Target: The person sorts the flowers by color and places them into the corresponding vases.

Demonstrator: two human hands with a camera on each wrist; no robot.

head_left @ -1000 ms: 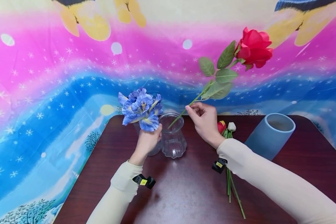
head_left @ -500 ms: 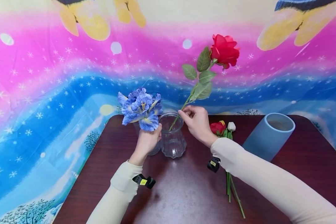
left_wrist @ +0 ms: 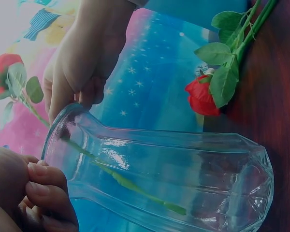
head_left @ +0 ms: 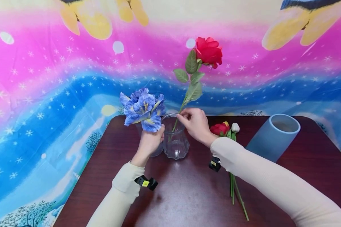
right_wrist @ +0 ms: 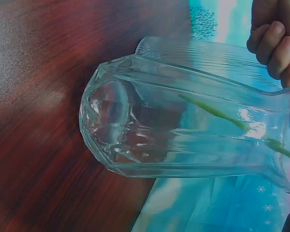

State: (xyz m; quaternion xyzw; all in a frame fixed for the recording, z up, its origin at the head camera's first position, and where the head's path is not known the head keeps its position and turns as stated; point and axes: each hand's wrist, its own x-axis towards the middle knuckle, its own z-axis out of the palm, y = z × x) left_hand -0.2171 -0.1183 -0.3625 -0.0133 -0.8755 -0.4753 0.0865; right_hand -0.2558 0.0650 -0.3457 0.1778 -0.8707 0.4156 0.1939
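My right hand [head_left: 197,125] pinches the stem of a red rose [head_left: 209,52] between thumb and fingers at the mouth of a clear faceted glass vase [head_left: 176,147]. The bloom leans up and right; the lower stem [right_wrist: 212,110] slants inside the vase, its tip above the bottom. My left hand [head_left: 151,142] has curled fingers just under a blue iris [head_left: 144,107] and appears to grip its stem, which is hidden. In the left wrist view, these fingers [left_wrist: 46,186] are beside the clear vase's rim. Behind the hand stands a second, ribbed glass vase [right_wrist: 208,58].
Right of my right hand, another red rose [head_left: 220,128] and a white bud [head_left: 235,127] lie on the dark wooden table [head_left: 176,195], stems toward me. A frosted blue vase [head_left: 272,140] stands farther right. A patterned cloth [head_left: 74,75] hangs behind the table.
My right hand has moved left and slightly down with the rose. The rose stands more upright, its stem a little lower in the clear vase. My left hand has stayed still.
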